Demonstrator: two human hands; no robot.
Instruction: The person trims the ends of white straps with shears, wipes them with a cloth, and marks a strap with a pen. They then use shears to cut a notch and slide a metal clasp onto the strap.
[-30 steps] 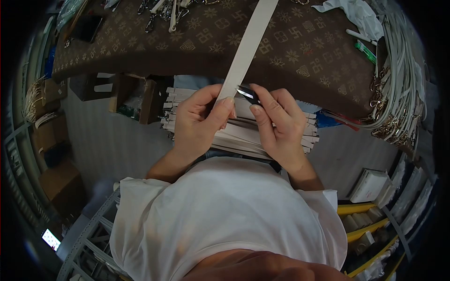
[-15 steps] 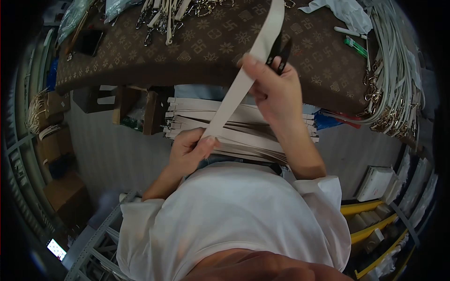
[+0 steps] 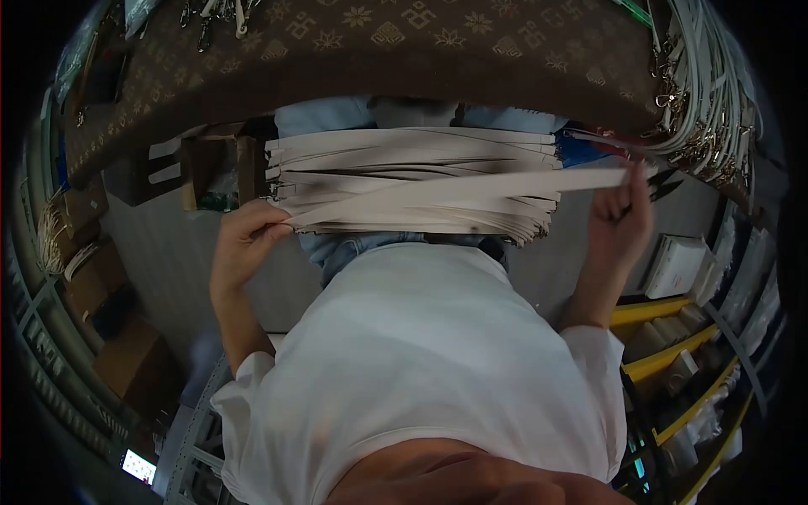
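A cream flat strap stretches across my lap, held at both ends. My left hand pinches its left end between thumb and fingers. At the other end, my right hand grips the strap near its tip. Black thread snips also sit in the right hand, blades pointing outward to the right. Under the held strap lies a thick stack of similar cream straps on my legs, with small dark metal parts at its left ends.
A brown patterned cloth covers the table ahead. Pale cords with metal clasps hang over its right side. An open cardboard box stands beneath at the left. Yellow shelving is at my right, a lit phone at lower left.
My hands have spread apart, the right one moving right and down from over the table, the left one moving left. The strap now lies sideways over the stack. The view has tilted downward.
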